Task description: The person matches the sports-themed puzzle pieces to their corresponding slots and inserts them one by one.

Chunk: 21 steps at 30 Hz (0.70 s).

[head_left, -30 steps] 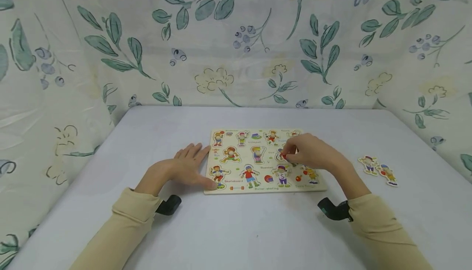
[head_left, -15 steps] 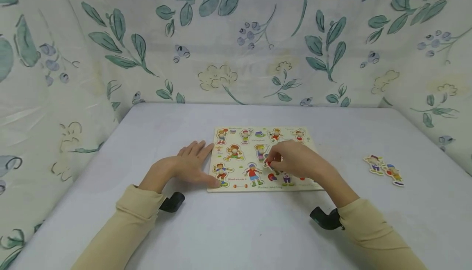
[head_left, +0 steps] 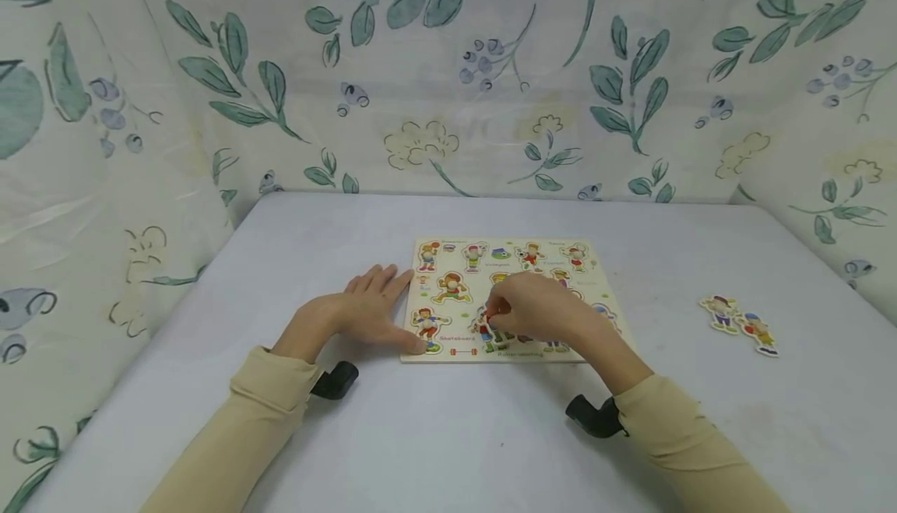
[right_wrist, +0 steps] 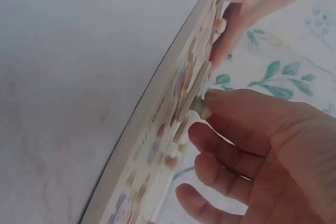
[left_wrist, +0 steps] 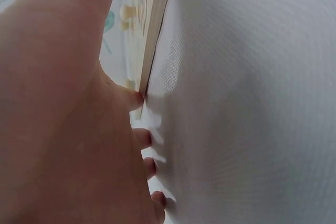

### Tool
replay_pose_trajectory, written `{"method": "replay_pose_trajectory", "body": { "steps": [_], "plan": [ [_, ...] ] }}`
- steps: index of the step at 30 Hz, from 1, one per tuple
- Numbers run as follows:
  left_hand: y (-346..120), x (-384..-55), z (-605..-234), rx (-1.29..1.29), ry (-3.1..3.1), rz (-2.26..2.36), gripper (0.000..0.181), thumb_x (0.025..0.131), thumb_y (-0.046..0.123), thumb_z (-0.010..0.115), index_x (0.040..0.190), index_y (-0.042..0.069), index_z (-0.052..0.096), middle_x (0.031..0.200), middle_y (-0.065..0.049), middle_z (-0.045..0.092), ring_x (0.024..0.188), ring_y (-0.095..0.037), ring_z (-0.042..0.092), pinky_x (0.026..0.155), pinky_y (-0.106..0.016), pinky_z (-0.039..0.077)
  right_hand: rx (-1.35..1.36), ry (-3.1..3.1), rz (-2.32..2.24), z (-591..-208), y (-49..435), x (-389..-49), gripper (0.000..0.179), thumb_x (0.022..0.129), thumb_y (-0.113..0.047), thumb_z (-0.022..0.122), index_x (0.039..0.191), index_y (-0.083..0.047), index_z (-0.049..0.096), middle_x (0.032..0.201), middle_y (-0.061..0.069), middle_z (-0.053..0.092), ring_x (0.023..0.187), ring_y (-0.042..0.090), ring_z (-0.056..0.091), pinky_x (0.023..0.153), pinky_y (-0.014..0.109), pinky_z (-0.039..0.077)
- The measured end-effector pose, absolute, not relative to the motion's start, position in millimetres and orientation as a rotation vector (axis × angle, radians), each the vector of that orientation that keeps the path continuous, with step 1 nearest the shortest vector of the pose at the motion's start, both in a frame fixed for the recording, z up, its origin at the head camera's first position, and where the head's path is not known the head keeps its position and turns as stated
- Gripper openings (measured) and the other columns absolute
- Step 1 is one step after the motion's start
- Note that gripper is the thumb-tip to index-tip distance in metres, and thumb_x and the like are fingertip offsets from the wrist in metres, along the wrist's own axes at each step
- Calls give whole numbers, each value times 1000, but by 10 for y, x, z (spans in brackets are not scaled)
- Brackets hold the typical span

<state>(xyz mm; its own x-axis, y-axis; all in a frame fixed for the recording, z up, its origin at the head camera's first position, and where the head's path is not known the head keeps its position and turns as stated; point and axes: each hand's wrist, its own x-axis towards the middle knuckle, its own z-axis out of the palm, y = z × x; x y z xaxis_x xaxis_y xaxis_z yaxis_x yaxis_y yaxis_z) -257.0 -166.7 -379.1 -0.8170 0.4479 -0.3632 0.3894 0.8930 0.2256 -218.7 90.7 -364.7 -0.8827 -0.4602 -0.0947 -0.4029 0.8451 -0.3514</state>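
A wooden peg puzzle board (head_left: 455, 357) with cartoon sports children lies flat on the table. My left hand (head_left: 357, 314) rests at its left edge, fingers spread, thumb on the lower-left corner. The right hand (head_left: 543, 310) is over the lower middle of the board and pinches a puzzle piece (head_left: 496, 334) by its knob. In the right wrist view the thumb and a finger hold that knob (right_wrist: 200, 107), and the piece lies at a slight tilt over the board. Fingers hide much of its picture. Whether it is seated cannot be told.
Two loose puzzle pieces, one with a dark cap (head_left: 720, 314) and one in yellow (head_left: 758, 334), lie touching on the white table (head_left: 448, 435) to the right. Other pieces with knobs, such as a running child (head_left: 452, 287), sit on the board. Flowered cloth (head_left: 448, 69) hangs behind.
My right hand has moved left across the board with the pinched puzzle piece, from the right middle to the lower middle. My left hand stays at the board's left edge. The view has shifted slightly.
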Motion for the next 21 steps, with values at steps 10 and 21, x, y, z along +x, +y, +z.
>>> {"method": "replay_pose_trajectory", "body": {
  "steps": [10, 21],
  "plan": [
    [-1659, -2565, -3767, 597, 2641, 193, 115, 81, 65, 67, 158, 3, 7, 163, -25, 3, 150, -46, 0, 121, -60, 4, -703, 2862, -363, -3663, 802, -2179, 5, 91, -22, 72, 90, -17, 74, 85, -7, 59, 77, 11, 53, 69, 27, 47],
    [-1666, -2579, -3785, 600, 2644, 196, 115, 81, 66, 66, 158, 4, 8, 163, -25, 3, 150, -47, 0, 120, -61, 5, -680, 2842, -361, -3675, 792, -2149, 5, 90, -19, 74, 94, -17, 72, 86, -7, 59, 83, 13, 52, 72, 29, 47]
  ]
}}
